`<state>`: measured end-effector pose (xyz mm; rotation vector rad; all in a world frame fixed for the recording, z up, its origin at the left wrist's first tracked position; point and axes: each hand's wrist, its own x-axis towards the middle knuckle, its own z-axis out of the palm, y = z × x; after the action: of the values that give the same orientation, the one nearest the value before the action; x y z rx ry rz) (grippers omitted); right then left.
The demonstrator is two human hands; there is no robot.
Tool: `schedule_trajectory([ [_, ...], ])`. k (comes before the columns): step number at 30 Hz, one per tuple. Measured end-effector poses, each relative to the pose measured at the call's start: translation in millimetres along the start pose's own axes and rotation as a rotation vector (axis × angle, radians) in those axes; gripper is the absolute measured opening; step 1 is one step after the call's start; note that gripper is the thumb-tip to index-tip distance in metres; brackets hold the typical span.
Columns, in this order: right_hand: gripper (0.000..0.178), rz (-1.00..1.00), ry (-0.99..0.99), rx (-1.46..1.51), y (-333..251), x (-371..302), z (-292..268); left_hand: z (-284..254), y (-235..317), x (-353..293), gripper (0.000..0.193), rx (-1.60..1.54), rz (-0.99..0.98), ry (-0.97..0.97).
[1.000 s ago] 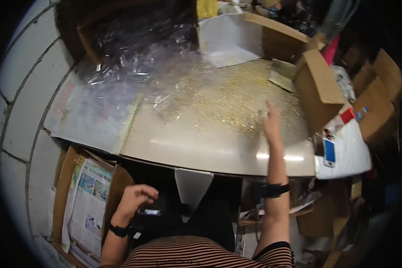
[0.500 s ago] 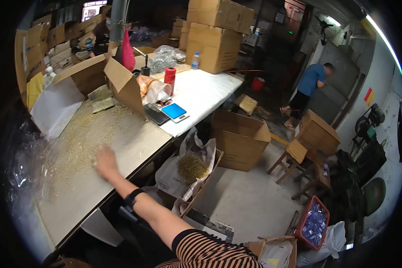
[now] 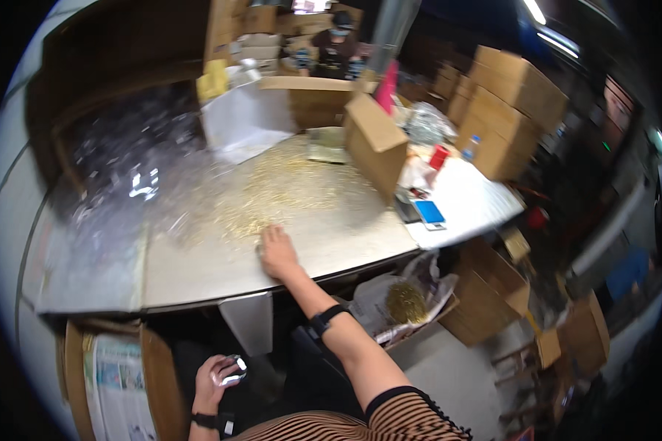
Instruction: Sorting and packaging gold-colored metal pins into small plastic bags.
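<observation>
My right hand point(image 3: 278, 256) rests palm down on the pale tabletop point(image 3: 198, 275), at the near edge of a scatter of small gold-coloured pieces point(image 3: 272, 192). Its fingers look laid on the surface, though slightly blurred; anything beneath them is hidden. Below the table's front edge, my left hand point(image 3: 209, 378) is closed around a small shiny, clear object point(image 3: 232, 372), whose kind I cannot make out. On the tabletop's left lies a blurred heap of clear, glossy pieces point(image 3: 143, 165).
Beyond the gold pieces stands an open cardboard box point(image 3: 379, 151). A blue-screened scale point(image 3: 429, 213) lies to its right. Under the table edge, a bag holds a gold-coloured clump point(image 3: 406, 303). A newspaper-lined carton point(image 3: 118, 382) is at lower left. Another person point(image 3: 335, 48) is behind the table.
The view has swung left, bringing my left hand with its shiny object and the clear heap into sight. My right hand remains on the table near the gold pieces.
</observation>
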<state>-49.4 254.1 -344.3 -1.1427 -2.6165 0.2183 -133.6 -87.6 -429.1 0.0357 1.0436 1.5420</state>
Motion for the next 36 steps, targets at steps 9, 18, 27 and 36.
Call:
schedule_trajectory([
  [9, 0.053, -0.073, 0.040, 0.455, 2.3, -25.5, -9.6, -7.3, -34.2, 27.9, 0.025, -0.022, -0.050, 0.004],
  [18, 0.071, 0.031, -0.110, -0.047, -33.8, 12.1, -26.7, 25.2, -27.6, 63.2, 0.038, 0.008, -0.182, -0.105],
  [27, 0.071, -0.077, -0.075, -0.003, -44.7, -9.8, -17.1, 32.7, -55.7, 73.0, 0.040, -0.025, -0.262, -0.210],
  [36, 0.056, -0.151, 0.021, 0.323, -53.5, -36.5, -25.2, 30.5, -34.1, 49.9, 0.043, -0.018, -0.277, -0.148],
])
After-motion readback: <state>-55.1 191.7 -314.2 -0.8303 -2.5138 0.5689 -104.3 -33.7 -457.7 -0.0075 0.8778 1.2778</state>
